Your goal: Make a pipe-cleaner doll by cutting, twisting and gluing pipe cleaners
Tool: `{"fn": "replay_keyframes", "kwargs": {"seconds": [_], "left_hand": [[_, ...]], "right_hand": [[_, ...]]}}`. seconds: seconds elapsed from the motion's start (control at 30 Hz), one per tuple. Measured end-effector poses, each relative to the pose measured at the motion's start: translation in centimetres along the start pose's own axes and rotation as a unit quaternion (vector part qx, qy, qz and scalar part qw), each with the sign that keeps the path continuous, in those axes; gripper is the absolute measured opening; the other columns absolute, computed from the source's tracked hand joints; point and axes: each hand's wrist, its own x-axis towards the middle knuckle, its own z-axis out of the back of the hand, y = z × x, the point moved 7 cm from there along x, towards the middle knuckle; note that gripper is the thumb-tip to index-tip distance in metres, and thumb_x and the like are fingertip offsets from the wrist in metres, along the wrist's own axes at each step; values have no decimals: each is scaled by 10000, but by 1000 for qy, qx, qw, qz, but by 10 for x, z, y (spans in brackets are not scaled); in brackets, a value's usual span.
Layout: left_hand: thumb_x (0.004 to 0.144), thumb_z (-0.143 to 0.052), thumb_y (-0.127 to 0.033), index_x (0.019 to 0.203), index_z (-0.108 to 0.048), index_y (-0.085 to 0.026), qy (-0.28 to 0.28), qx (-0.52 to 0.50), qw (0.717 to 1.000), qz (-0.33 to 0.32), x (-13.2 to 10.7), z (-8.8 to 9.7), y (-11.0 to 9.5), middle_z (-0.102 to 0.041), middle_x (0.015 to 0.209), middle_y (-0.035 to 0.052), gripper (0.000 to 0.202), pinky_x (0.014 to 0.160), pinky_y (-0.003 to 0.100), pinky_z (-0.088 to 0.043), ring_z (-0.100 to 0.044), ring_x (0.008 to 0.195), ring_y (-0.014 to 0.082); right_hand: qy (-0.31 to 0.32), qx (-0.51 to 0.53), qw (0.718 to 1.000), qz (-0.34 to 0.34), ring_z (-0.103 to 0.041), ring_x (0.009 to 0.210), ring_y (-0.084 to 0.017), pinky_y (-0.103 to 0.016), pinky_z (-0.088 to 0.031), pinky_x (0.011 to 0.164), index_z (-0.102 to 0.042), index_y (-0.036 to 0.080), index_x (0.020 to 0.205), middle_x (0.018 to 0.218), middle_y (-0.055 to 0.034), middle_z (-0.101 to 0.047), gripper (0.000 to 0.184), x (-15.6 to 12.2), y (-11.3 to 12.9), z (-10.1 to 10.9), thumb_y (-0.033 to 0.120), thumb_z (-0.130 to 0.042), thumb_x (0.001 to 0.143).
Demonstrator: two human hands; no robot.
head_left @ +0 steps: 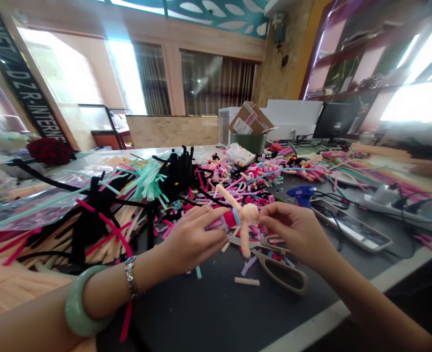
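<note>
A small pipe-cleaner figure (242,215), peach with a pink and blue middle, is held between both hands above the dark table (208,313). My left hand (192,239) pinches its pink end, fingers closed. My right hand (298,232) pinches the peach head end, fingers closed. One peach stem sticks up to the left, another hangs down. Scissors (280,269) with beige handles lie on the table just under my right hand. My left wrist wears a green bangle (78,303) and a silver bracelet (130,278).
Heaps of pipe cleaners (127,195) in pink, black, peach and mint cover the table's left and middle. A blue glue gun (303,194) and a tablet-like tray (351,227) lie to the right, with a power strip (402,203), a monitor (335,120) and a cardboard box (250,120) behind.
</note>
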Motion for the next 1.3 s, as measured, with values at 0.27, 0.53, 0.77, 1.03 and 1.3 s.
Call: {"fn": "replay_keyframes", "kwargs": {"seconds": [0.27, 0.53, 0.77, 1.03, 1.3], "left_hand": [[854, -563, -220, 803, -682, -196, 2, -12, 1000, 6, -1, -1, 2, -579, 1172, 108, 132, 851, 384, -458, -535, 944, 220], [853, -564, -220, 788, -679, -200, -3, -15, 1000, 25, -1, -3, 7, -585, 1166, 99, 134, 889, 383, -454, -536, 958, 211], [849, -564, -200, 787, -680, -194, -1, -12, 1000, 23, -2, -4, 9, -564, 1205, 104, 132, 896, 382, -442, -531, 975, 211], [862, -538, -215, 774, -669, -185, 69, -51, 991, 98, 0, -14, 23, -561, 1212, 97, 160, 927, 389, -419, -520, 1032, 230], [823, -549, -162, 829, -691, -193, 100, -98, 972, 189, -9, -30, 42, -551, 1216, 96, 145, 975, 381, -382, -491, 1122, 238]], "right_hand": [[-14, -14, 1000, -14, -547, 526, -132, -236, -430, 507, -703, 201, 795, 643, -5, -644, 158, 1, 0, 7, 323, -602, 804], [18, -42, 999, -22, -528, 498, -129, -237, -428, 491, -647, 198, 653, 549, 11, -592, 182, 1, 8, 14, 341, -643, 765], [182, 20, 983, 23, -576, 528, -107, -195, -450, 505, -692, 167, 763, 659, -12, -655, 155, -7, 18, 2, 275, -601, 827], [216, -58, 971, 79, -502, 505, -85, -186, -383, 486, -672, 158, 677, 566, 15, -614, 199, -12, 30, -1, 325, -665, 786], [158, -201, 957, 137, -519, 485, -68, -174, -354, 497, -706, 197, 765, 566, 40, -635, 162, -8, 25, -7, 240, -573, 847]]}}
